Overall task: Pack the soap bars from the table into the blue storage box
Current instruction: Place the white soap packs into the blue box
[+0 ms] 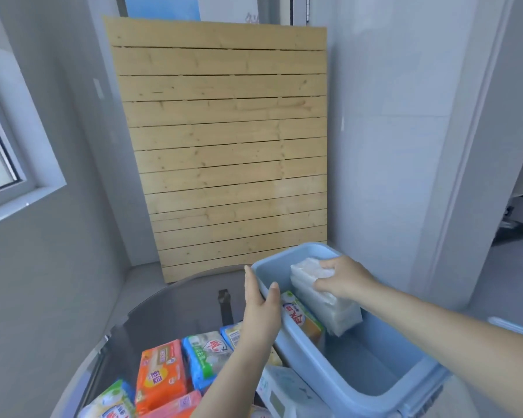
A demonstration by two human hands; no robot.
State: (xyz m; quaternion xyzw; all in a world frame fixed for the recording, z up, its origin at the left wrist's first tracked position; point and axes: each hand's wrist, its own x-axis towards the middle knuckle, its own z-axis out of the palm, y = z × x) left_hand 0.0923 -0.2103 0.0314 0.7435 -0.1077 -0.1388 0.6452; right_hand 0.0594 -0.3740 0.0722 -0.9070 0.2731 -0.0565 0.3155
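The blue storage box (372, 381) stands on the right side of the round table (169, 315). Inside it, at the far end, a clear-wrapped pack of soap bars (323, 300) stands on edge, and my right hand (343, 277) grips its top. An orange and green soap pack (299, 318) leans beside it against the box's left wall. My left hand (258, 303) rests against the outside of that wall, thumb hooked over the rim, fingers straight. On the table lie several wrapped soap bars: an orange one (160, 377), a blue and green one (207, 357), and a pink one (175, 405).
A wooden slatted panel (224, 146) leans against the wall behind the table. A window (0, 158) is on the left, a doorway on the right. A white packet (284, 393) lies by the box's near left side. A dark bracket (225, 306) sits on the table's far part.
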